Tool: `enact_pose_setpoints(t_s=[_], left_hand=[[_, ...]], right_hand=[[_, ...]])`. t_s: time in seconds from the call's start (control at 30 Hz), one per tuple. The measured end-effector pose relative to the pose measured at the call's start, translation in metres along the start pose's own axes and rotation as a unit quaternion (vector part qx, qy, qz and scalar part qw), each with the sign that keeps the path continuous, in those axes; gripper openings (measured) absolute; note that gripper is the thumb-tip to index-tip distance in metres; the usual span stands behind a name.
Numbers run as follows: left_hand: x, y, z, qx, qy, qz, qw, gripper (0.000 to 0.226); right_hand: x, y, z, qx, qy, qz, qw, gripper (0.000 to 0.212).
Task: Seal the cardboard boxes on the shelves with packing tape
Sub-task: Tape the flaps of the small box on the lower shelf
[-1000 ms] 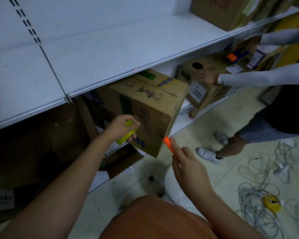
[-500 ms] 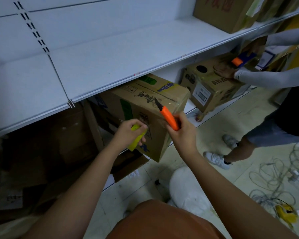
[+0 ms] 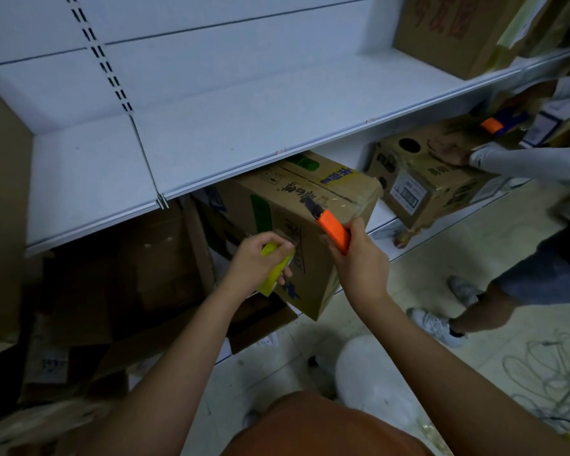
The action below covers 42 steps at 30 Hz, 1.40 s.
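Your right hand (image 3: 359, 268) has its grip curled around the orange utility knife (image 3: 333, 230). The knife's long axis runs up and to the left from that grip, and its dark blade tip rests on the taped top of the cardboard box (image 3: 297, 225), near the box's front top edge. Your left hand (image 3: 257, 263) has its grip wrapped around a yellow tape dispenser (image 3: 274, 269), held against the box's front face, lower and left of the knife grip. The box sits tilted, jutting out past the lower shelf (image 3: 385, 218), one corner hanging over the floor (image 3: 392, 291). The white upper shelf (image 3: 244, 126) overhangs close above the blade. To the right of your knife grip, another person's hand (image 3: 449, 153) rests on a second box (image 3: 425, 189); open floor lies below.
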<state>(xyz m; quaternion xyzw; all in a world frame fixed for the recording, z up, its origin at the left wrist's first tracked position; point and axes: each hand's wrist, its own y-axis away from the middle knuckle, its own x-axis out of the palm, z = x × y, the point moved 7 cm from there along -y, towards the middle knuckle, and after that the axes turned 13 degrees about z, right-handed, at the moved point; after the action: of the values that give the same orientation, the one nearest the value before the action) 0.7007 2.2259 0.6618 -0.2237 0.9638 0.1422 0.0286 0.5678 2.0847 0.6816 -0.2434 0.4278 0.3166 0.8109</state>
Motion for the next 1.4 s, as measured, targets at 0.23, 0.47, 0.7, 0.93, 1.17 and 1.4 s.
enact_pose_setpoints(t_s=[0.23, 0.47, 0.7, 0.93, 1.17, 1.4], left_hand=[[-0.005, 0.011, -0.027, 0.035, 0.026, -0.035, 0.998, 0.013], [-0.011, 0.017, -0.036, 0.039, 0.063, -0.072, 0.995, 0.016], [-0.017, 0.025, -0.042, 0.043, 0.090, -0.085, 0.991, 0.019], [-0.019, 0.009, -0.085, 0.122, 0.190, -0.058, 0.973, 0.017], [-0.015, -0.045, -0.151, 0.178, 0.258, -0.009, 0.950, 0.018], [0.001, -0.099, -0.182, 0.168, 0.240, 0.010, 0.956, 0.024]], right_hand=[[0.006, 0.002, 0.003, -0.043, -0.074, 0.078, 0.993, 0.053], [0.010, 0.000, -0.007, -0.053, -0.075, 0.100, 0.991, 0.039], [-0.016, 0.009, 0.012, -0.068, -0.142, 0.070, 0.985, 0.048], [-0.069, -0.085, 0.024, -0.083, -0.052, -0.024, 0.995, 0.026], [-0.092, -0.248, 0.024, -0.071, 0.131, -0.009, 0.989, 0.032], [-0.093, -0.279, 0.023, -0.052, 0.090, 0.020, 0.994, 0.038]])
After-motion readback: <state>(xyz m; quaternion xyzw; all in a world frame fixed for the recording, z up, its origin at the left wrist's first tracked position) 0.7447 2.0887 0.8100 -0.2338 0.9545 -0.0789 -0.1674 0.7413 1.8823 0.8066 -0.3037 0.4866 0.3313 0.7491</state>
